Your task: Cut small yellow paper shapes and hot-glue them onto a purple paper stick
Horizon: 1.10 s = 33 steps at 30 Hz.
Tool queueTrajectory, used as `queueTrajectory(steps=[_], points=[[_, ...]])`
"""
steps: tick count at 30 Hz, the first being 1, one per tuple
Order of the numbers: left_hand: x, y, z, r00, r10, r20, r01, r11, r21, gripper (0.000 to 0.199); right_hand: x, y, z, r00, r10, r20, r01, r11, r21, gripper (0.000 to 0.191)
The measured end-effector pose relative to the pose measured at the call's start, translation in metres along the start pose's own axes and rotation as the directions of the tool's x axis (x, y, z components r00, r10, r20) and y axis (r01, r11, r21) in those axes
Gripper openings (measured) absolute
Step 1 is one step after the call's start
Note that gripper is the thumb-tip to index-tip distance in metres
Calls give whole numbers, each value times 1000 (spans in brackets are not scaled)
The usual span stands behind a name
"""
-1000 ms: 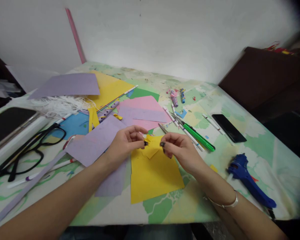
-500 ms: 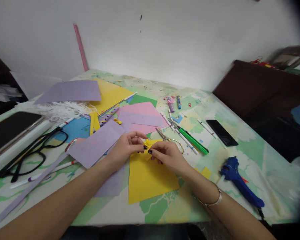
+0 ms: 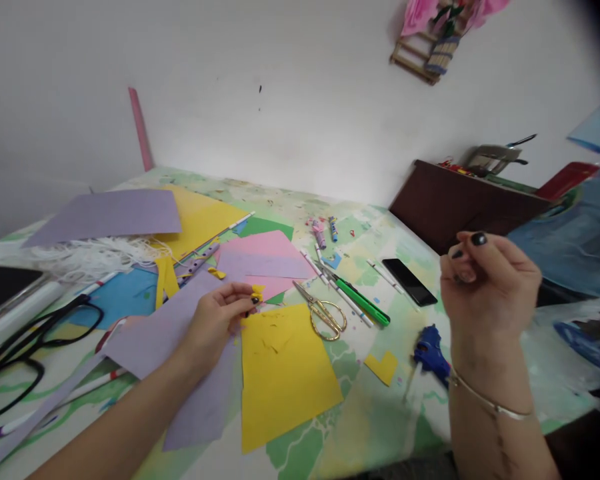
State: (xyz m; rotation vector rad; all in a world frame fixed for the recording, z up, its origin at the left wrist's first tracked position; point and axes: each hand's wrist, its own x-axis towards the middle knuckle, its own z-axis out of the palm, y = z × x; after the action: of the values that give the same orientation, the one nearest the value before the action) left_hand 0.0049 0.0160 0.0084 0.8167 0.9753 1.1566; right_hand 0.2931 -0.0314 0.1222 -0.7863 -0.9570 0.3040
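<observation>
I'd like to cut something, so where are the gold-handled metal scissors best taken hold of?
Probably by the looped handles, from the near right: the gold-handled metal scissors lie flat, handles nearer the camera, pointed blades angled away, far left.

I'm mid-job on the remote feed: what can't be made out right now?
Head view, yellow bit: full shape hidden by the left hand.
Head view, right hand: curled fingers hide whether it holds anything.
Head view, glue gun: lower end hidden behind the right forearm.
Head view, glasses: cut off by the left edge.
Head view, red speck: too small to identify.
</observation>
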Motion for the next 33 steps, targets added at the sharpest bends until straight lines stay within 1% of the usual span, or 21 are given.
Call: queueTrajectory(steps=[1,3,5,6,7,8,10,11,13,15,17,18,19,20,23,25,28,33], points=[[2,2,-1,999,20,-35,-21,999,-38,21,5,-2,3,1000,-23,11,23,999,-24,3],[5,7,-3,992,61,-108,-74,989,-127,21,10,5,11,997,-18,76,25,996,-82,4],[9,12,-6,984,86,-155,-114,977,-178,19,8,21,16,986,45,163,-12,980,-197,6],[11,14,-8,982,92,-164,-124,973,-195,18,6,30,16,975,86,206,-25,959,-284,14],[12,15,-9,980,98,-172,-134,968,-211,17,3,39,14,955,143,261,-14,898,-440,26],[13,17,-11,978,104,-179,-144,963,-228,17,1,47,11,927,210,312,20,801,-599,32],[13,19,-13,977,104,-186,-150,955,-256,16,-4,57,0,874,323,364,71,655,-753,22],[13,19,-13,977,100,-187,-148,952,-267,15,-7,61,-6,852,363,377,94,603,-792,15],[11,21,-13,977,90,-193,-143,948,-285,14,-13,63,-19,828,409,382,129,524,-842,6],[10,24,-13,976,86,-200,-143,945,-293,13,-19,64,-27,820,434,373,162,449,-879,7],[11,29,-16,973,103,-206,-162,941,-297,13,-27,65,-28,802,459,381,190,409,-893,11],[12,32,-19,971,121,-208,-181,936,-302,13,-31,67,-25,782,478,400,206,408,-890,12],[14,35,-23,967,145,-211,-207,928,-311,13,-35,69,-20,754,498,428,223,419,-880,13],[16,39,-27,956,173,-238,-248,909,-335,16,-38,71,-13,719,518,463,241,440,-865,13],[20,52,-41,922,212,-325,-335,859,-388,21,-48,82,18,611,547,573,288,521,-804,15],[20,61,-50,910,194,-368,-347,840,-417,26,-54,90,42,552,543,633,312,569,-761,14],[17,73,-57,896,170,-410,-361,816,-451,31,-61,102,74,493,532,689,329,619,-713,14],[10,84,-62,887,136,-440,-373,774,-512,28,-79,110,115,400,530,748,323,682,-656,16]])
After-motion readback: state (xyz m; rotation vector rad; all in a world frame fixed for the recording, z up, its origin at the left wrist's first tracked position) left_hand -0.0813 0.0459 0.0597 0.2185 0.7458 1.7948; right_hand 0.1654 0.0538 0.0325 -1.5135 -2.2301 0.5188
